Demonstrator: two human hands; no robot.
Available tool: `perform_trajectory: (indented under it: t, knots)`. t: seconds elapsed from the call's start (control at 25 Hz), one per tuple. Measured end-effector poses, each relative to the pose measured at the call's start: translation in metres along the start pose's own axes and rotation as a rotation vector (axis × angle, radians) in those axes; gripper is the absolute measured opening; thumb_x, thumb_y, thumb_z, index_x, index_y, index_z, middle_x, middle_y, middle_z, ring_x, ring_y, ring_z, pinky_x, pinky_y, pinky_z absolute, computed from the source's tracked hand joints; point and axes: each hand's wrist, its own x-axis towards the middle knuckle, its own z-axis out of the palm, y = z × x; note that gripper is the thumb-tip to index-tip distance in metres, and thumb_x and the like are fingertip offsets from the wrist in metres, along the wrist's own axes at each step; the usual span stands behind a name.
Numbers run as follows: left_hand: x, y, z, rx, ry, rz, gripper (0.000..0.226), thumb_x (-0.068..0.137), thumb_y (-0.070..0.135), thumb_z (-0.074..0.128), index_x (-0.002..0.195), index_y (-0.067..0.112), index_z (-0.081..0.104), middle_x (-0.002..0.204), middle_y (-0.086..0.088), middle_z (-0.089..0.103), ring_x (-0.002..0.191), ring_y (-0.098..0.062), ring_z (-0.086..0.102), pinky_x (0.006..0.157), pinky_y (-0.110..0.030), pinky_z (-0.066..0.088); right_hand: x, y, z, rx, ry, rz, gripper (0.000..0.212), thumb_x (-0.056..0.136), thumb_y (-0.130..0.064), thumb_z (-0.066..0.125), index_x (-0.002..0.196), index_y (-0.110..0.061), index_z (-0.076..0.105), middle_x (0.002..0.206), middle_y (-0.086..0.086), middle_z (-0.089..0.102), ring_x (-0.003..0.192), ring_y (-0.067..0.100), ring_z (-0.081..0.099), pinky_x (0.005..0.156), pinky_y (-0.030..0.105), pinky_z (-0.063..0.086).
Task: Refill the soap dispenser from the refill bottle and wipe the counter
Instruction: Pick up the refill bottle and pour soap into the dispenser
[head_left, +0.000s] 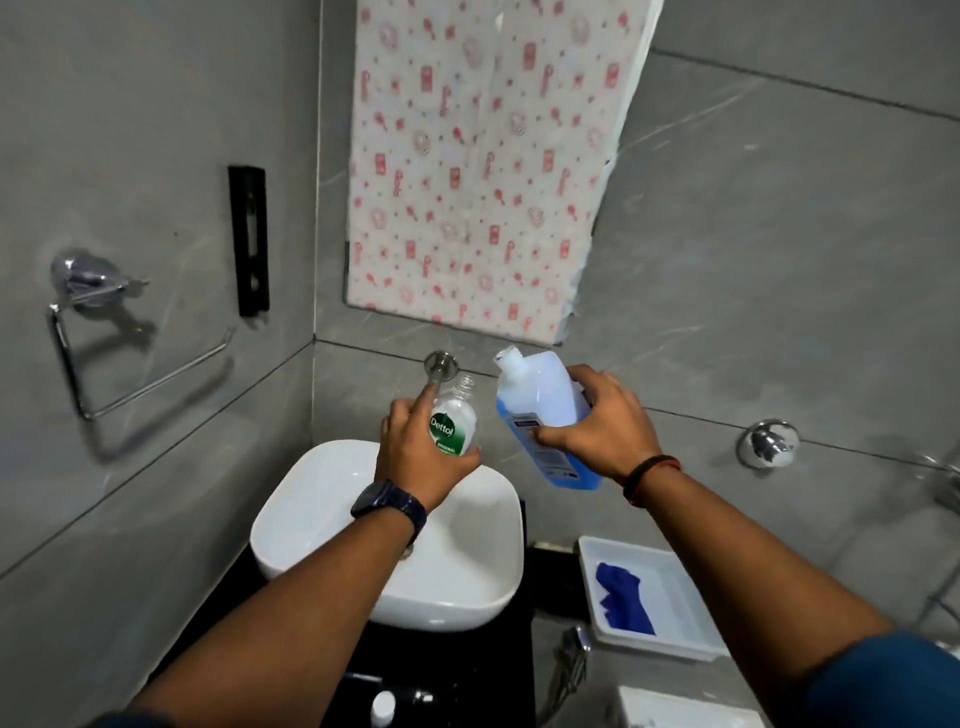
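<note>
1. Holding both bottles up over the basin (332, 499), I have the left hand (415, 462) wrapped around the soap dispenser (453, 421), fingers (422, 402) clenched on its body below the green label, neck open with no pump fitted.
2. My right hand (597, 421) grips the refill bottle (540, 410) around its middle, fingers closed on the label side. Its cap is off and the spout points up and left, near the dispenser's mouth but apart from it and a little higher.
3. The blue liquid sits low in the tilted refill bottle, well short of the spout, so I judge the pour has not begun.
4. Main risk: the dispenser's neck is narrow and the two mouths are not lined up. Tipping further from here would likely send soap down the outside of the dispenser, onto my left fingers or into the basin.
5. Second risk: the refill bottle looks soft-walled, so squeezing as I tilt could make it surge and overshoot.
6. Third: the dispenser is held in the air, not stood on the worktop (550, 566), so a slick grip could let it twist or drop.
7. The blue cloth (621, 597) lies in the white tray (675, 571) at the right edge of the worktop, just beside the basin, ready for wiping. A small white-capped item at the near edge is too blurred to name.
</note>
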Motion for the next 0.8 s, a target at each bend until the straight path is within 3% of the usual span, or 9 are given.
perform_trajectory:
  t: [0.36,0.8]
  knots:
    - [-0.001,0.043,0.007,0.039,-0.007,0.05,0.091,0.05,0.043,0.074,0.133,0.036,0.038,0.111,-0.005,0.047,0.101,-0.027,0.048,0.083,-0.038,0.049,0.002,-0.008,-0.043,-0.353,-0.002,-0.098,0.079,0.053,-0.06,0.072,0.124,-0.039,0.044,0.093,-0.004,0.046,0.087,0.025,0.056,0.065,0.03,0.041]
    - [-0.018,0.029,0.009,0.062,-0.03,0.037,0.09,0.051,0.043,0.077,0.132,0.03,0.039,0.114,-0.006,0.047,0.105,-0.028,0.048,0.081,-0.036,0.05,-0.011,-0.003,-0.033,-0.418,-0.04,-0.121,0.076,0.056,-0.058,0.074,0.122,-0.036,0.045,0.093,-0.004,0.044,0.083,0.021,0.05,0.063,0.03,0.041]
